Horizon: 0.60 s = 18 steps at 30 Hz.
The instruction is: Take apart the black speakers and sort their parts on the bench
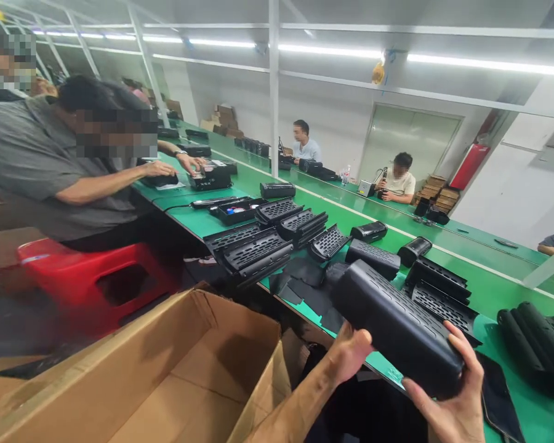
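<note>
A long black plastic casing (pixel 388 332) with rounded edges and rows of small slots is held tilted above the near edge of the bench. Beneath its left end is my left hand (pixel 351 355), with the fingers mostly hidden behind it. My right hand (pixel 459 384) grips the right end, thumb low on the near side and fingers over the top. Just behind it lie slotted black shells (pixel 443 304) and a similar black casing (pixel 373 257). Thin black sheets (pixel 305 280) are spread on the green bench to the left.
An open cardboard box (pixel 240 332) stands at lower left, beside a red stool (pixel 101 277). Perforated black shells (pixel 258 249) are stacked along the bench (pixel 526 381). A dark phone-like slab (pixel 501 394) lies at right. A co-worker in grey (pixel 37 166) handles parts at left; others sit across.
</note>
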{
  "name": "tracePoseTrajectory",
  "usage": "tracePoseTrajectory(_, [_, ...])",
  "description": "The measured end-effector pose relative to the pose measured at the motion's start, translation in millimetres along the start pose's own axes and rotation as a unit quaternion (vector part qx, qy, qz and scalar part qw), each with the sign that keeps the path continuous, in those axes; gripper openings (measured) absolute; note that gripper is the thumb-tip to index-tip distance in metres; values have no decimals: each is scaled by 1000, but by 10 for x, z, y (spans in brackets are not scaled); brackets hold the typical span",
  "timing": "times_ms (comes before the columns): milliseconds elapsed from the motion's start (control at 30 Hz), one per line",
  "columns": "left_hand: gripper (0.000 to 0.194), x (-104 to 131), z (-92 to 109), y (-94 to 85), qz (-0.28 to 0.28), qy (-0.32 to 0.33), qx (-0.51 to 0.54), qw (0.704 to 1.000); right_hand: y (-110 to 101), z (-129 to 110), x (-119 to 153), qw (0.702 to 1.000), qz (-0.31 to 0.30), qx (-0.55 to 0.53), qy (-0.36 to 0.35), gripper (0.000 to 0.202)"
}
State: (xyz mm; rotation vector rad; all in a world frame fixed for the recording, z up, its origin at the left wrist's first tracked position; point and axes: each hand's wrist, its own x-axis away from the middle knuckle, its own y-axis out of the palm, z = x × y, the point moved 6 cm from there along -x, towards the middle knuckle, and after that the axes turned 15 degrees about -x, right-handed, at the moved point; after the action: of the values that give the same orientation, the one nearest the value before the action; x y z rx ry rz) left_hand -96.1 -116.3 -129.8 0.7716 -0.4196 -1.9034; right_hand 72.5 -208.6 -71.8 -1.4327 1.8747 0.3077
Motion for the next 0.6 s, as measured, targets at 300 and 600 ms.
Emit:
tracePoseTrajectory(300, [120, -278, 1041, -164, -165, 81, -400, 898, -352, 1, -35, 996, -18, -24, 83, 79])
tracePoseTrajectory(600, [97, -223, 703, -97, -71, 102, -216, 968, -475, -9, -264, 994, -42, -87, 59, 102])
